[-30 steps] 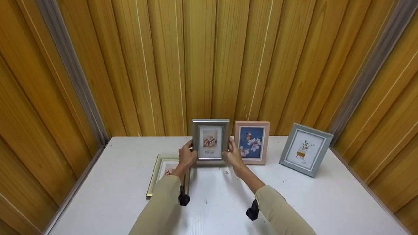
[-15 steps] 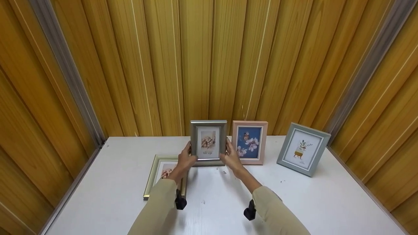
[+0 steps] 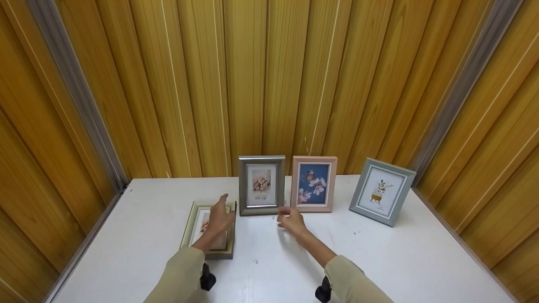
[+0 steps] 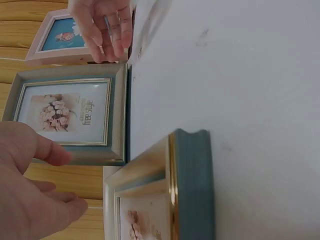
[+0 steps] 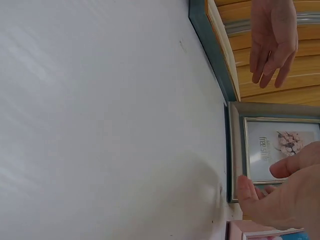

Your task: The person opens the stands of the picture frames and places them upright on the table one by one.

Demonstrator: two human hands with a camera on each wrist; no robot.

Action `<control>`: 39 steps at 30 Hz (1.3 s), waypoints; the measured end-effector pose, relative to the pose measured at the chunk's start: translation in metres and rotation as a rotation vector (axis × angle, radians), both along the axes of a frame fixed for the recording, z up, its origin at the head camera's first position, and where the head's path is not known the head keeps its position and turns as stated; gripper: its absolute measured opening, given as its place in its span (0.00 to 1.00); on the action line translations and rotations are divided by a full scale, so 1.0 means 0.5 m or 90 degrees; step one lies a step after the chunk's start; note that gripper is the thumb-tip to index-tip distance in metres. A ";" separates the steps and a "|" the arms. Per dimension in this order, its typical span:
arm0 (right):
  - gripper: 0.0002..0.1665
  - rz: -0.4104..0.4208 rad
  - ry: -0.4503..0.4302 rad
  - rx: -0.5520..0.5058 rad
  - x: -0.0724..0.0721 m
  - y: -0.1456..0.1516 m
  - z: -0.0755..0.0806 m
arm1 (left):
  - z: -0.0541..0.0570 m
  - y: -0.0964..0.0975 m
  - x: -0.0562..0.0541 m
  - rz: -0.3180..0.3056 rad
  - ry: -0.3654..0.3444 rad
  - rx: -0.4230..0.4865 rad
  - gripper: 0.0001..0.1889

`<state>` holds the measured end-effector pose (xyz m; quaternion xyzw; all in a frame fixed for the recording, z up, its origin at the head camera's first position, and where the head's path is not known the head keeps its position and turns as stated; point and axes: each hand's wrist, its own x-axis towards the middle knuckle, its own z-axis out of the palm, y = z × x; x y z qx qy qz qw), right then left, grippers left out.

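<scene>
A grey-silver picture frame with a flower print stands upright near the back of the white table, between both hands. My left hand is off it to the left, fingers loosely extended, over a pale green-gold picture frame and covering part of its print. To the right, my right hand hovers in front of the gap between the grey-silver frame and a pink picture frame. Its fingers are slightly bent and hold nothing. In the left wrist view the left thumb overlaps the lower side of the grey-silver frame.
A grey-green picture frame stands turned at an angle on the right of the white table. Ribbed wood-look walls rise behind the table and at both sides. Small dark marks dot the tabletop.
Both hands have let go of the grey-silver frame and drawn apart from it. The left hand moved left over the pale green-gold frame, the right hand slightly down. The head view shifted a little.
</scene>
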<state>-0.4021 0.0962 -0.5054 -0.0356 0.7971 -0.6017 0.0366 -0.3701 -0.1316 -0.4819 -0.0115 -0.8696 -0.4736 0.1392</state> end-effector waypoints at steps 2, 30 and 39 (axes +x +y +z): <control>0.25 0.059 -0.033 -0.015 0.015 -0.019 -0.011 | -0.005 -0.025 0.017 0.042 0.002 -0.030 0.30; 0.20 0.277 0.017 0.079 0.134 -0.189 -0.018 | -0.023 -0.172 0.155 0.132 -0.244 0.131 0.31; 0.18 0.153 -0.047 -0.058 0.142 -0.193 -0.025 | -0.026 -0.199 0.162 0.184 -0.267 0.267 0.26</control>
